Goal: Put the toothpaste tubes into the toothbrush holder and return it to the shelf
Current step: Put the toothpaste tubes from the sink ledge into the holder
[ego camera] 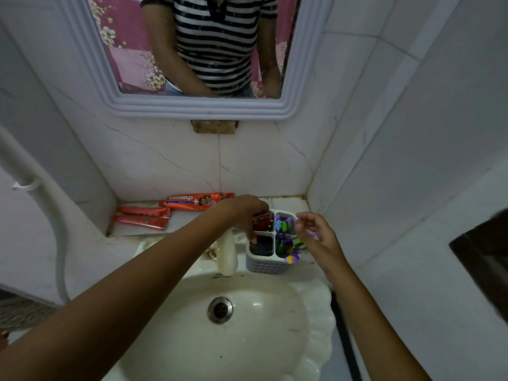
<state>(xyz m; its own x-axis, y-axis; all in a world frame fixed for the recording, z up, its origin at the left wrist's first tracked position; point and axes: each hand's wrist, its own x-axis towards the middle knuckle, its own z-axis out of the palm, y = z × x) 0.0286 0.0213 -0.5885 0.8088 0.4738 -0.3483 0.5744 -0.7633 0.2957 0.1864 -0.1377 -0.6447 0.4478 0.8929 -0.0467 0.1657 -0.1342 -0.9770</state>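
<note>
A white toothbrush holder (266,266) with four compartments stands on the basin rim, right of the tap. A red toothpaste tube (262,222) stands in its back-left compartment, and my left hand (244,213) is over it with fingers closed on the tube. Colourful toothbrushes (286,237) fill the right compartments. My right hand (316,237) hovers at the holder's right edge, fingers apart, holding nothing. A large red toothpaste tube (199,200) lies on the shelf against the wall. Two smaller red tubes (143,217) lie side by side at the shelf's left.
A white tap (227,254) juts over the cream basin (316,312) just left of the holder. The tiled shelf (187,224) runs behind the basin. A mirror (192,105) hangs above. A white hose (59,243) hangs at the left; tiled walls close both sides.
</note>
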